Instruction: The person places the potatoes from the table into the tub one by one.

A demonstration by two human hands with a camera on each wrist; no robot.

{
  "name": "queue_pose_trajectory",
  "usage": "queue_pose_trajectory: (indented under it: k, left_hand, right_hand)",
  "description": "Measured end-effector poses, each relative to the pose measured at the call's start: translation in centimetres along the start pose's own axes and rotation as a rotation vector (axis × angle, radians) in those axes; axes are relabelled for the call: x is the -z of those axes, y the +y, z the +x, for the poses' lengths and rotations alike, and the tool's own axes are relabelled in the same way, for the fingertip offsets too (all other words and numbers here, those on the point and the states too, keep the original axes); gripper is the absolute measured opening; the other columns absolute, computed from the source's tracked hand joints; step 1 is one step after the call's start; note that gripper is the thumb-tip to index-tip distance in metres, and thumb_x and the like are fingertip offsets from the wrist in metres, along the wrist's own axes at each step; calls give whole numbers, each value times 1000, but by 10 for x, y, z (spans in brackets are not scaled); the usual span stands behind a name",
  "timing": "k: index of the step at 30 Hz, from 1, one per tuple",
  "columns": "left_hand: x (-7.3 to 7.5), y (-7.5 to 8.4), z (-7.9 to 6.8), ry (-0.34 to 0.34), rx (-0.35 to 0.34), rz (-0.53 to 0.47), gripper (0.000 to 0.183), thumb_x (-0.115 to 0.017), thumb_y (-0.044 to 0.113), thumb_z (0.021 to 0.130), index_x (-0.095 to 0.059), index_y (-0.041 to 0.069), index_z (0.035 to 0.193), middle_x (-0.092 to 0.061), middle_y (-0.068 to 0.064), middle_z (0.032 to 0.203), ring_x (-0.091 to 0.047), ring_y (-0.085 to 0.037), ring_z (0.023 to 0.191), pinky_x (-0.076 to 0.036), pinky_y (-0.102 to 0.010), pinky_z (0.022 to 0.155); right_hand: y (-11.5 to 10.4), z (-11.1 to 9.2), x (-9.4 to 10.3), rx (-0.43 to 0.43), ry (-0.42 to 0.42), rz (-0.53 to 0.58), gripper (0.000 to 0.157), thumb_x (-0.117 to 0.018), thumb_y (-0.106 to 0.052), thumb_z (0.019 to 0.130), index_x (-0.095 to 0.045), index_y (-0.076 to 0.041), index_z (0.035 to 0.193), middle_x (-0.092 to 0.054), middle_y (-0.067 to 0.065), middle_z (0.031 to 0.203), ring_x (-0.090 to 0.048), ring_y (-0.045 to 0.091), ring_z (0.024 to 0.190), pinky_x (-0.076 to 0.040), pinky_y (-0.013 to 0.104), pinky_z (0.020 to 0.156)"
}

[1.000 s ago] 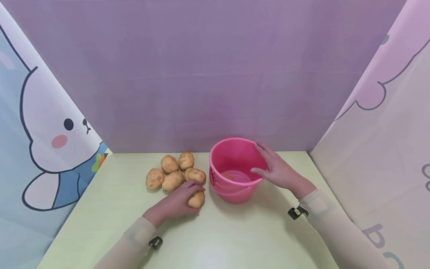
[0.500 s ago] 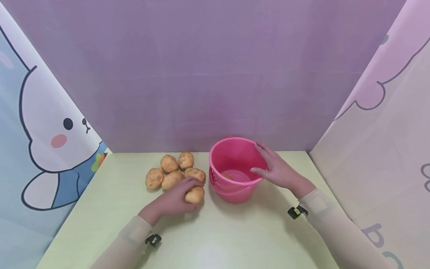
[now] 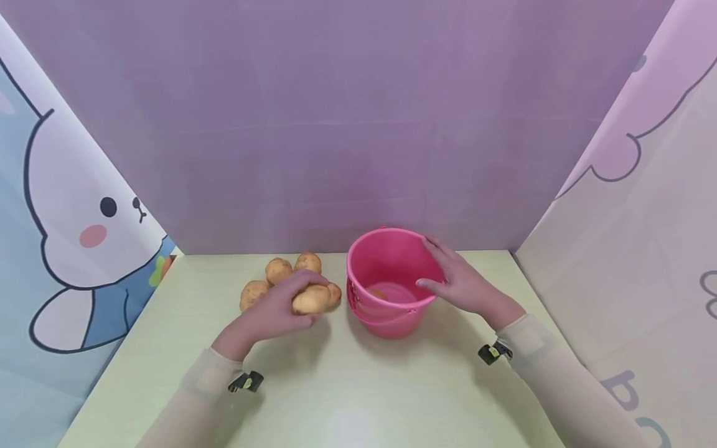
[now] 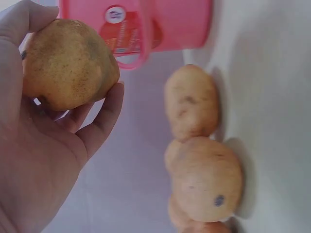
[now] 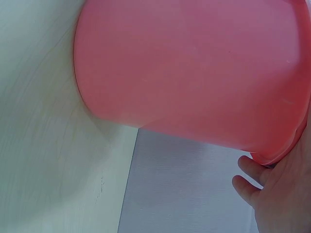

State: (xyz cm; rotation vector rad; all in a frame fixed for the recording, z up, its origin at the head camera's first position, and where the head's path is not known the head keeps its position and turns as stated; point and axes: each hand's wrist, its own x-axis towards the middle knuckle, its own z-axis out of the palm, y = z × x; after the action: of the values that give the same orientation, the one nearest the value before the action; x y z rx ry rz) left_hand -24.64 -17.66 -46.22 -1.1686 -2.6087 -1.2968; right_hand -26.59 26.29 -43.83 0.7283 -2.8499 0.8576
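Observation:
My left hand [image 3: 274, 311] grips a potato [image 3: 311, 300] held above the table, left of the pink bucket [image 3: 386, 320]. In the left wrist view, this potato [image 4: 68, 65] sits between the thumb and fingers. More potatoes [image 3: 254, 294] lie clustered behind and beneath the hand, some partly hidden by it. The bucket stands upright, its opening facing up and its handle hanging down the near side. My right hand [image 3: 462, 283] rests at the bucket's right rim with fingers fairly straight and the thumb over the opening. In the right wrist view, fingers [image 5: 248, 189] extend past the rim.
A pale wooden table [image 3: 381, 398] carries everything. Behind it rises a purple backdrop [image 3: 336, 124]. Printed cloth walls close off the left [image 3: 73, 186] and right [image 3: 644, 249] sides. A small yellowish patch shows inside the bucket; what it is, I cannot tell.
My left hand has lifted its potato off the table and moved it up and slightly left, over the others. The right hand and the bucket stay in place.

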Motion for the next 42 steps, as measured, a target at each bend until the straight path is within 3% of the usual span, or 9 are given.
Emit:
queue_pose_trajectory:
  k: [7,15,22,27,34,42]
  left_hand:
    - [13,12,9,22,-9,-20,63,-85,10,89,-62,27,144,-60,11,143,-64,-19,110,-58,-40,91]
    - [24,23,22,34,-20,-5,62,-87,11,90,-62,26,145,-63,10,137,-65,-20,105,-57,-41,87]
    - [30,38,36,52,-7,20,63,-88,16,89,-62,31,144,-62,12,137,-65,-17,108,-59,-44,88]
    - [32,48,52,67,-89,10,62,-88,15,88,-64,23,144,-61,9,140,-61,-18,117,-58,-46,93]
    - [29,54,76,47,-154,16,59,-90,18,89,-65,25,142,-62,11,138,-60,-16,119,-58,-44,95]
    - [22,60,99,-34,-138,86,60,-89,28,91,-64,26,145,-58,11,144,-59,-14,122,-60,-40,95]
  right_hand:
    - [0,0,0,0,1,2,103,-77,-55,100,-23,-14,177,-20,10,182,-29,44,162,-56,66,106]
    - [-1,0,0,-3,-1,12,105,-75,-60,99,-23,-13,177,-20,10,182,-29,44,162,-56,65,106]
    - [-2,0,0,-11,-4,19,102,-79,-49,100,-23,-12,177,-19,11,182,-30,45,161,-57,65,105]
    - [-2,0,1,-9,-2,21,103,-79,-51,99,-23,-13,177,-20,10,182,-31,44,161,-58,64,104]
    - [0,0,1,2,3,15,105,-76,-60,98,-24,-14,177,-22,10,182,-32,44,160,-58,64,104]
    - [0,0,1,-9,-5,26,105,-77,-58,98,-23,-14,177,-21,10,182,-33,44,160,-59,63,103]
